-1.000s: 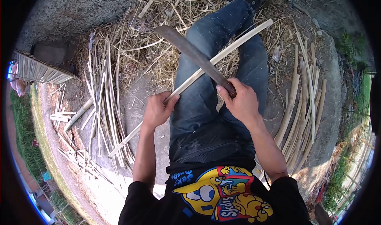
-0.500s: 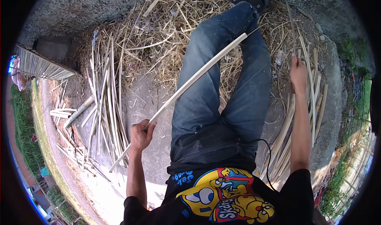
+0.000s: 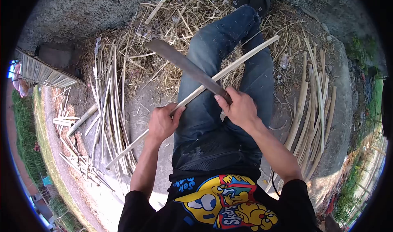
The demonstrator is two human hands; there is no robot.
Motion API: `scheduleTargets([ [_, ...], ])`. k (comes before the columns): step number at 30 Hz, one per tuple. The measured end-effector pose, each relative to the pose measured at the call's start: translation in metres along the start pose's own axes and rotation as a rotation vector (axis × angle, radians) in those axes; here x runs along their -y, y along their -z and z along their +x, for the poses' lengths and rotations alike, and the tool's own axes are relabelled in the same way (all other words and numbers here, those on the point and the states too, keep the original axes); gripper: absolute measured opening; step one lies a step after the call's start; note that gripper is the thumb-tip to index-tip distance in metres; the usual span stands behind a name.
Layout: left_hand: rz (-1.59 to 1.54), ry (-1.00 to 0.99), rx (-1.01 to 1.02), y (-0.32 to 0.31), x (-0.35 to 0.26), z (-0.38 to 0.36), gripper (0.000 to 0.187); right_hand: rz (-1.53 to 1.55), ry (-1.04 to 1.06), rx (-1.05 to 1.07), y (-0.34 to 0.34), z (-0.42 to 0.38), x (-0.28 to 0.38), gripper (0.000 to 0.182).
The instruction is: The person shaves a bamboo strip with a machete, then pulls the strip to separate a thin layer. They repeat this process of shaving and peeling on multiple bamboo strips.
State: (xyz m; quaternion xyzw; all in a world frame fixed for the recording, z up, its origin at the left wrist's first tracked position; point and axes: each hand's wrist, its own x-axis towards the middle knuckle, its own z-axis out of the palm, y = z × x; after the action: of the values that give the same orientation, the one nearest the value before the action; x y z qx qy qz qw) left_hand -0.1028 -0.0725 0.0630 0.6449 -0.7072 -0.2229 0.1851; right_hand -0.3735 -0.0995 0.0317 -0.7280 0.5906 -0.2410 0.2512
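My left hand [image 3: 162,122] is closed around a long pale bamboo strip [image 3: 241,60], which slants across my thighs from lower left to upper right. In my right hand [image 3: 241,108] is the handle of a machete [image 3: 180,62]. Its broad, dark blade points up and to the left, crossing over the strip just beyond my left hand. Both hands are above my lap, over my jeans [image 3: 202,109].
Split bamboo strips [image 3: 108,109] lie in a pile on the left, and another bundle [image 3: 311,113] lies on the right. Dry shavings [image 3: 159,64] cover the ground ahead of me. A rough wall [image 3: 94,11] rises at the back, with a slatted bamboo panel [image 3: 45,70] at left.
My right hand has come from the far right to over my lap, bringing the machete across the strip. The strip and my left hand have shifted slightly to the right.
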Motion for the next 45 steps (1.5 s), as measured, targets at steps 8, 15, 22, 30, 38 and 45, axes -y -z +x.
scheduleTargets([
  [8,-0.027,0.051,0.035,0.009,-0.001,-0.014,0.030,-0.257,0.330,-0.139,0.000,0.017,-0.027,0.051],
  [15,0.122,0.213,-0.016,0.070,0.087,-0.116,0.021,0.119,-0.593,-0.497,0.125,0.061,-0.286,0.056],
  [22,0.050,0.167,-0.032,0.036,0.060,-0.072,0.025,0.438,-0.490,-0.457,0.129,0.033,-0.121,0.046],
  [30,0.093,0.021,-0.093,0.004,0.017,-0.020,0.024,-0.009,-0.008,-0.034,0.007,0.014,-0.014,0.049],
  [38,0.111,0.047,-0.125,0.011,0.034,-0.052,0.023,-0.350,0.252,-0.140,0.003,0.023,-0.039,0.046],
  [45,0.216,0.088,-0.192,0.038,0.109,-0.129,0.011,-0.341,-0.336,-0.620,0.131,0.060,-0.262,0.057],
])
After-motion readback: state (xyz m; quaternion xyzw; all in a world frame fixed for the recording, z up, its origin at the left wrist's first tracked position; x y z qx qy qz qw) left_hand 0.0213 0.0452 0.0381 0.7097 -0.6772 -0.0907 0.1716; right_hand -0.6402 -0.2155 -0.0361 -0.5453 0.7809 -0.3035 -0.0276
